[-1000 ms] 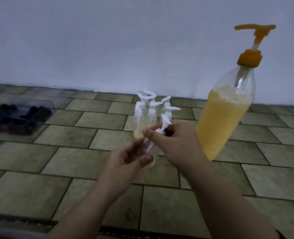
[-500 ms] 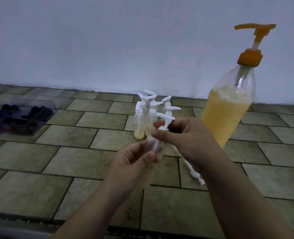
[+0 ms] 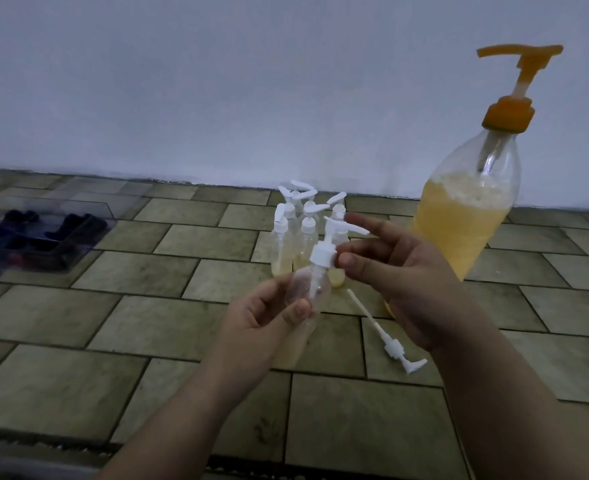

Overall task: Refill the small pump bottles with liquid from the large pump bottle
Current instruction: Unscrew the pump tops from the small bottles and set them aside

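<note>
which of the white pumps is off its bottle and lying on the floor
The loose pump lying flat on the tiles below the right hand, its long tube bare. The others sit upright on bottles.

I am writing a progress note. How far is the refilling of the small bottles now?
Done: little that shows; the standing small bottles hold only a little yellow liquid at the bottom. In hand: the left hand holds a nearly empty small bottle and the right hand pinches its pump collar. A loose pump lies on the floor. Left: filling from the large bottle.
</note>
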{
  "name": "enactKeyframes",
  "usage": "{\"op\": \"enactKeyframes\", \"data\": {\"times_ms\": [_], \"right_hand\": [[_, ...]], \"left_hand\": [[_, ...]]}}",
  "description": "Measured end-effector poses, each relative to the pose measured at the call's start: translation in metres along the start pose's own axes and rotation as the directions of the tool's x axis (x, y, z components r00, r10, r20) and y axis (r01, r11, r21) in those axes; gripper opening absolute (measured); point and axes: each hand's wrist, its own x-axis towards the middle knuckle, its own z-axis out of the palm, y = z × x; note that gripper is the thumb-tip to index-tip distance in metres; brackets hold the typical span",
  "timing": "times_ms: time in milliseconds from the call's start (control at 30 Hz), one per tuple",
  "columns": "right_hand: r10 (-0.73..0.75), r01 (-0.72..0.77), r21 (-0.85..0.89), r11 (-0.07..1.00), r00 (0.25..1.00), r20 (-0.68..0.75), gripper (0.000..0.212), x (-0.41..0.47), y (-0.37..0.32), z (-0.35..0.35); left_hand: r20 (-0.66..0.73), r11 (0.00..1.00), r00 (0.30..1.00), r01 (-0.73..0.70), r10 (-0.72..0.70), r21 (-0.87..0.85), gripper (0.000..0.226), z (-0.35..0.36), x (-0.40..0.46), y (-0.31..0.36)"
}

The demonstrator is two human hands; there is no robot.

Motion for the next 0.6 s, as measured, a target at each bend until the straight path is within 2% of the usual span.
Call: {"op": "enactKeyframes", "data": {"times_ms": [100,267,367,500,600], "right_hand": [[-0.096,0.095,-0.12,0.988,0.995,-0.005,0.047,-0.003,-0.001,0.006],[-0.236,0.25,0.059,0.967,0.956,-0.173,0.055,-0.009,-0.022,-0.012],[-0.302,0.326,0.068,0.943,0.922,-0.242,0.05,-0.017,-0.026,-0.03],[-0.287,0.31,-0.001,0.951,0.876,-0.387,0.038,-0.033,0.006,-0.06],[-0.238,0.215,-0.106,0.971,0.817,-0.525,0.02,-0.048,0.046,-0.071]], "left_hand": [[0.041,0.989,0.997,-0.064,0.059,0.135,0.04,0.0,0.002,-0.001],[-0.034,0.953,0.997,-0.062,0.076,0.295,0.045,-0.01,0.007,-0.014],[-0.099,0.944,0.993,-0.032,0.068,0.329,0.045,-0.018,0.012,-0.022],[-0.206,0.95,0.978,0.036,0.031,0.311,0.044,-0.028,0.021,-0.037],[-0.257,0.924,0.966,0.087,0.012,0.371,0.044,-0.034,0.027,-0.05]]}}
